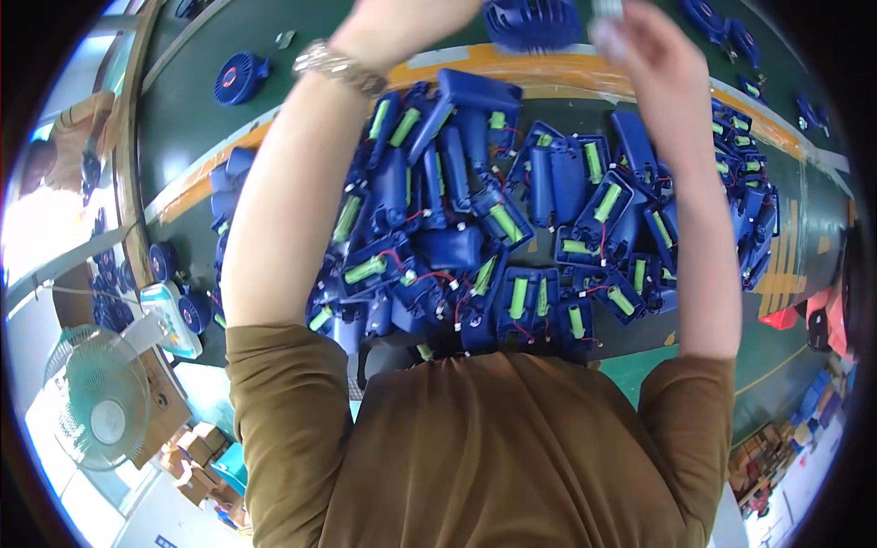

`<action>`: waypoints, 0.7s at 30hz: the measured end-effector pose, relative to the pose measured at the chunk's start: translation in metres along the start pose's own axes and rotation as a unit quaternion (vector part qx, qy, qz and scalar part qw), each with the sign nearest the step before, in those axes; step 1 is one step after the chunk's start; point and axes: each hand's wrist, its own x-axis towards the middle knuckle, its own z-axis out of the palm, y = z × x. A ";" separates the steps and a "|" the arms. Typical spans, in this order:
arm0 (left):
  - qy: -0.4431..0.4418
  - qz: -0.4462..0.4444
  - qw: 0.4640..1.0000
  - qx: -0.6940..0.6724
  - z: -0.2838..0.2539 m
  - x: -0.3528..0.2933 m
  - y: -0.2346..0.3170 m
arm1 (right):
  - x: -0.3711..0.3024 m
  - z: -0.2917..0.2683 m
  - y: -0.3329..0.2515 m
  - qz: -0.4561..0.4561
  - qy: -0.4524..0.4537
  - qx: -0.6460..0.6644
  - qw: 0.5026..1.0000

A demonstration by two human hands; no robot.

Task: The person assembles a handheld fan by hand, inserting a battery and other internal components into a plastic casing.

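Observation:
My left hand (411, 26), with a metal watch band on the wrist, reaches to the top edge of the view. Its fingers are cut off there, next to a blue fan head (533, 23) with a slotted guard; whether they hold it I cannot see. To the right of that fan head, my right hand (665, 59) is blurred by motion. Its fingers close around a small whitish thing (607, 26) too smeared to name. Below both hands lies a pile of blue plastic handle casings (448, 251), several with green battery cells (504, 222) and red wires.
Orange-brown tape (438, 68) runs across the dark green bench. Another blue fan (239, 79) lies at the far left, and more fans (703, 16) at the far right. More casings (740, 173) are heaped at right. A standing fan (100, 411) is at lower left; a person (78, 146) shows beyond.

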 end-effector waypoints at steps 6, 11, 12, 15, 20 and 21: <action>0.200 0.032 0.979 0.034 -0.073 -0.165 0.194 | -0.241 0.077 -0.090 0.144 -0.217 0.054 0.964; 0.302 0.092 0.938 0.142 -0.104 -0.287 0.225 | -0.276 0.138 -0.113 0.011 -0.185 0.000 0.983; 0.300 0.065 0.940 0.150 -0.111 -0.313 0.224 | -0.274 0.142 -0.116 0.004 -0.184 -0.001 0.983; 0.291 -0.008 0.957 -0.005 -0.102 -0.365 0.226 | -0.268 0.148 -0.124 0.126 -0.190 0.106 0.968; 0.269 -0.097 0.958 -0.030 -0.106 -0.402 0.231 | -0.243 0.122 -0.204 0.153 -0.143 0.319 0.924; 0.271 -0.121 0.952 -0.070 -0.101 -0.398 0.238 | -0.238 0.114 -0.219 0.210 -0.158 0.403 0.877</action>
